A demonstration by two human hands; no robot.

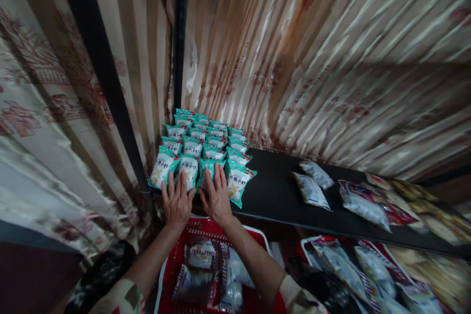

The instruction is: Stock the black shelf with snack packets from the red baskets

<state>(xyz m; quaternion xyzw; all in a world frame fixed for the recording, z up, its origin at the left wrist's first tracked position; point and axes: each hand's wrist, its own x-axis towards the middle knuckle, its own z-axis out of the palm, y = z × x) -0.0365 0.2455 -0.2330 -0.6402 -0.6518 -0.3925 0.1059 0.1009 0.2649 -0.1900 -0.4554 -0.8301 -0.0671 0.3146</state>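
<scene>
Partly hidden packs point(192, 147): my hands cover front-row print.
Left grip point(177, 202): palm down, fingers spread against them.
Right grip point(217, 197): likewise, fingers slightly parted.
Basket point(257, 233): cut off below.

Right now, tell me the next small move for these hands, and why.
Probably shift the right hand rightward and nudge the rightmost front teal-and-white plastic snack bag straight: it looks tilted beside its neighbours, its lower corner lies near the front edge of the long black shelf, and that hand touches the neighbouring bag.
</scene>
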